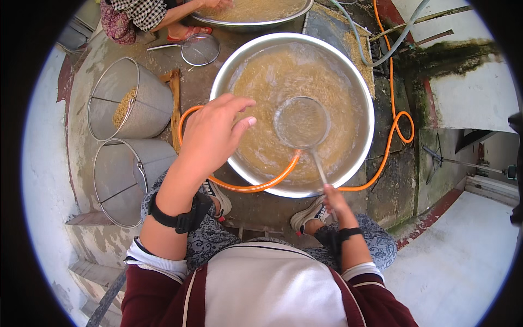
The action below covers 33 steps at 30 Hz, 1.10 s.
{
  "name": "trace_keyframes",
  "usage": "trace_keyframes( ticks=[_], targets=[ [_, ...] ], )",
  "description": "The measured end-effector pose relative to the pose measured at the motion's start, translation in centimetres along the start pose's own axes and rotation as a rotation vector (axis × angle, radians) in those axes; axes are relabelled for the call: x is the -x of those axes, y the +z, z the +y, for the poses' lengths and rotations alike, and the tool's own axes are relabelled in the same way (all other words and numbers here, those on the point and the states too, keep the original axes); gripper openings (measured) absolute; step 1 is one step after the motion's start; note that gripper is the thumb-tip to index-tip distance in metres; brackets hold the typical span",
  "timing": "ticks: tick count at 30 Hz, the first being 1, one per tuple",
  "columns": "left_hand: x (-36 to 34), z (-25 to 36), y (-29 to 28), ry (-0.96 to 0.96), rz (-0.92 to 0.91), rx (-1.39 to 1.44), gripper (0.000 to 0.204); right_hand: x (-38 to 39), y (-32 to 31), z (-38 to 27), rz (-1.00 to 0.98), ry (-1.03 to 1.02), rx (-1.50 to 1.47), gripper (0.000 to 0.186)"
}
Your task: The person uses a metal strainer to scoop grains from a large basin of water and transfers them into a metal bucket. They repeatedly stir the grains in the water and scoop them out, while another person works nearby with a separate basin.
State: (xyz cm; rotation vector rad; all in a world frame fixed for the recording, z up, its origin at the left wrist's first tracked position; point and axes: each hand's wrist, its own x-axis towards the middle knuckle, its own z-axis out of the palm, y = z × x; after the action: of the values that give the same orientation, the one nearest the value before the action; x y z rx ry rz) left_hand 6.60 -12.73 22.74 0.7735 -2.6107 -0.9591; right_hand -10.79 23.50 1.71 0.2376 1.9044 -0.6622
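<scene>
A wide metal basin (366, 117) stands before me, filled with cloudy water and pale brown grain (261, 82). My right hand (336, 201) is closed round the handle of a round mesh skimmer (302, 122), whose head lies over the water near the basin's middle. My left hand (215, 128) hovers above the basin's left rim, holding nothing, its thumb and fingers apart. An orange hose (245, 188) loops round beneath my left hand and over the near rim, its end by the skimmer's lower edge. Whether the skimmer's mesh holds grain is hard to tell.
At left lie two mesh buckets, one with grain inside (125, 106) and another nearer me (122, 182). A second skimmer (200, 50) rests on the ground near a co-worker's hand (218, 3) at another grain-filled basin (256, 23). More orange hose (391, 87) runs along the right.
</scene>
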Motion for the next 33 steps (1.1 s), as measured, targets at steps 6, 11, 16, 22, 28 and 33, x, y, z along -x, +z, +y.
trace_keyframes(
  ticks=[6, 11, 16, 22, 28, 33],
  targets=[
    [0.3, 0.5, 0.4, 0.023, -0.016, 0.011, 0.026, -6.6, 4.0, -4.9, -0.096, -0.251, -0.146, 0.038],
    [0.0, 0.2, 0.1, 0.015, -0.032, -0.006, 0.025, -3.9, 4.9, 0.8, 0.134, -0.465, 0.253, 0.035],
    [0.4, -0.2, 0.5, 0.04, -0.029, -0.005, 0.025, -0.1, -2.6, 2.9, 0.745, -0.365, 0.653, 0.031],
    [0.6, -0.3, -0.1, 0.029, -0.018, 0.004, 0.026, -3.4, -3.2, 0.0, 0.935, -0.271, 0.573, 0.033],
    [0.7, -0.9, -0.8, -0.004, -0.007, 0.023, 0.026, -9.1, 3.3, -0.7, 0.371, -0.181, 0.199, 0.045],
    [0.6, -0.9, -0.5, 0.016, -0.004, 0.015, 0.026, -7.5, 6.9, -3.7, -0.051, -0.204, -0.047, 0.029]
  ],
)
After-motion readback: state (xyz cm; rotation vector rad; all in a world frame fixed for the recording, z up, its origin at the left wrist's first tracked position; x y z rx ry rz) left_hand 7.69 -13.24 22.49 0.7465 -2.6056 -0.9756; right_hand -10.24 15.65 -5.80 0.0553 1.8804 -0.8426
